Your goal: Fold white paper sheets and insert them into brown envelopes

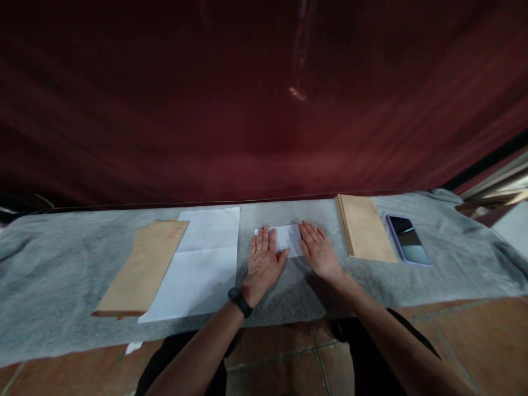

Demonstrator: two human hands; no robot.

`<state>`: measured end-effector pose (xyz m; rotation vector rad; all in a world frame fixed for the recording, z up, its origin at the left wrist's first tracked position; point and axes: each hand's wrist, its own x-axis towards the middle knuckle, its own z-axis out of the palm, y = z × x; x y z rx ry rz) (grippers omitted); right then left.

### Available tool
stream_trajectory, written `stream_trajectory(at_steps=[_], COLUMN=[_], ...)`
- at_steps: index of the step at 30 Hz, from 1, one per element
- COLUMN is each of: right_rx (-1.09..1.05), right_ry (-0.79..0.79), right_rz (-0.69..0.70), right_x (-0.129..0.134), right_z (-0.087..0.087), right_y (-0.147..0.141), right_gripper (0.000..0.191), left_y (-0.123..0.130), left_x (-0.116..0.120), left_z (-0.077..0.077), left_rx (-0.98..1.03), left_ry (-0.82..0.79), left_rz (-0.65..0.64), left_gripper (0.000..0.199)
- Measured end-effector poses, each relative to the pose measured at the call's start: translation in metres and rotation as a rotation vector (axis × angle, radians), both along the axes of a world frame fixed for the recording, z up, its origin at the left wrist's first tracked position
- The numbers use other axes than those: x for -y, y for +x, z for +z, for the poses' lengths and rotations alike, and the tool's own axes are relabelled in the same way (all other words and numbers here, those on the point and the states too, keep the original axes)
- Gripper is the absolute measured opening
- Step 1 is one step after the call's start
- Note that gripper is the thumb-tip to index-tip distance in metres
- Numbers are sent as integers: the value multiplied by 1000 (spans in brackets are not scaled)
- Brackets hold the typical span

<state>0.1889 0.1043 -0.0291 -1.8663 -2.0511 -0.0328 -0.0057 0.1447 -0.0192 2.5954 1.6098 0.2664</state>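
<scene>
A small white paper, apparently folded (289,240), lies on the grey cloth in front of me. My left hand (264,263) rests flat on its left part, fingers stretched out and thumb pointing right. On its right edge my right hand (319,250) lies palm down, fingers extended and close to flat. Left of my hands are large white sheets (202,264) with a crease across them. Brown envelopes (142,269) overlap their left side. To the right sits a neat stack of brown envelopes (367,228).
A phone in a purple case (409,240) lies right of the envelope stack. The grey cloth (53,275) covers a long narrow surface. A dark red wall-like panel (264,126) rises behind it. A white scrap (133,347) is on the tiled floor.
</scene>
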Motion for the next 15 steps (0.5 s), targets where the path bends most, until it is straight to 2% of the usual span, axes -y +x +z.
stream_trajectory(at_steps=[3, 5, 12, 13, 15], right_rx=[-21, -27, -12, -6, 3], right_ry=[-5, -25, -53, -54, -47], right_rz=[205, 259, 227, 232, 232], right_x=[17, 29, 45, 45, 44], right_z=[3, 3, 4, 4, 2], right_y=[-12, -20, -22, -22, -22], right_gripper=[49, 49, 57, 58, 60], left_y=[0, 0, -4, -3, 0], left_x=[0, 0, -2, -2, -3], left_z=[-1, -1, 6, 8, 13], left_rx=[2, 6, 6, 26, 82], left_ry=[-2, -4, -16, -24, -65], left_rz=[1, -8, -12, -46, -200], left_gripper=[72, 71, 59, 58, 55])
